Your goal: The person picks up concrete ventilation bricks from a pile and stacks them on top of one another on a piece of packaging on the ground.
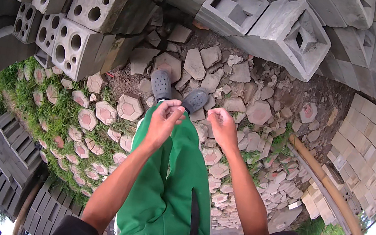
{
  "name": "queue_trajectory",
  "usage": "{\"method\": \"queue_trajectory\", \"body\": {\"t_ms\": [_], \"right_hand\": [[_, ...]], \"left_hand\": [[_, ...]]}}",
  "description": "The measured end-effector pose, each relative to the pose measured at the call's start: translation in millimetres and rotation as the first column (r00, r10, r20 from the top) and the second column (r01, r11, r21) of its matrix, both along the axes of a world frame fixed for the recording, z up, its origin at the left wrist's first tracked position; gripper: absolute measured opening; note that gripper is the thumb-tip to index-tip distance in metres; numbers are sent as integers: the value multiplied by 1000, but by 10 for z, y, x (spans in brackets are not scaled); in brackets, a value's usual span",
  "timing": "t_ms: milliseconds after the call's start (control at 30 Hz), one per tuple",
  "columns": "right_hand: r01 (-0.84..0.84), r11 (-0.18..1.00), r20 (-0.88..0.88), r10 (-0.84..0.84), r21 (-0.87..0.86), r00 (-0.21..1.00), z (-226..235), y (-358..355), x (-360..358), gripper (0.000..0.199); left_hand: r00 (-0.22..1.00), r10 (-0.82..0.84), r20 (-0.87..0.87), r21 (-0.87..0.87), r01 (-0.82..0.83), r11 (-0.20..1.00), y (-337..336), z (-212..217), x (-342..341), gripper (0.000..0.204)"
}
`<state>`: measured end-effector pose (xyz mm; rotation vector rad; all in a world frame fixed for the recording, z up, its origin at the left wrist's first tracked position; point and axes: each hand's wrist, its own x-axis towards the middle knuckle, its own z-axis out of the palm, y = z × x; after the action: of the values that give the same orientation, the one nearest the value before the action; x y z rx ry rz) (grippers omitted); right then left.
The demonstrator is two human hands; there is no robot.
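Observation:
My left hand point(166, 119) is raised in front of my green trousers, its fingers curled in and the thumb pressed against them. Level with it and a short way to the right, my right hand point(223, 127) is closed in a similar pinch. Whatever either hand holds, if anything, is too small or hidden to make out. The hands do not touch each other. Beneath them show my grey clogs, the left clog point(160, 85) and the right clog point(195, 100), standing on broken paving pieces.
Grey blocks with round holes point(77, 47) are stacked at the far left. Hollow concrete blocks point(290, 35) stand ahead. Hexagonal pavers point(106, 112) lie in grass at left, with loose rubble point(196, 64) ahead. A bamboo pole point(327, 185) slants beside pale stacked tiles point(369, 144) at right.

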<state>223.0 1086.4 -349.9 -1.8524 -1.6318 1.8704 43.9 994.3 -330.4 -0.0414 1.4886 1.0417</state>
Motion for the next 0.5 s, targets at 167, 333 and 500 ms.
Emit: {"method": "queue_trajectory", "body": {"t_ms": [167, 333, 500], "right_hand": [[-150, 957, 101, 128, 250, 987, -312, 1396, -789, 30], [-248, 835, 274, 123, 490, 954, -722, 2614, -1350, 36], [-270, 879, 517, 32, 393, 856, -1286, 3800, -1642, 45]], "left_hand": [[949, 213, 233, 86, -238, 968, 1684, -1222, -463, 77], [916, 299, 266, -9, -308, 951, 2821, -1947, -579, 93], [958, 264, 114, -94, -254, 963, 3327, -2383, -353, 70]]}}
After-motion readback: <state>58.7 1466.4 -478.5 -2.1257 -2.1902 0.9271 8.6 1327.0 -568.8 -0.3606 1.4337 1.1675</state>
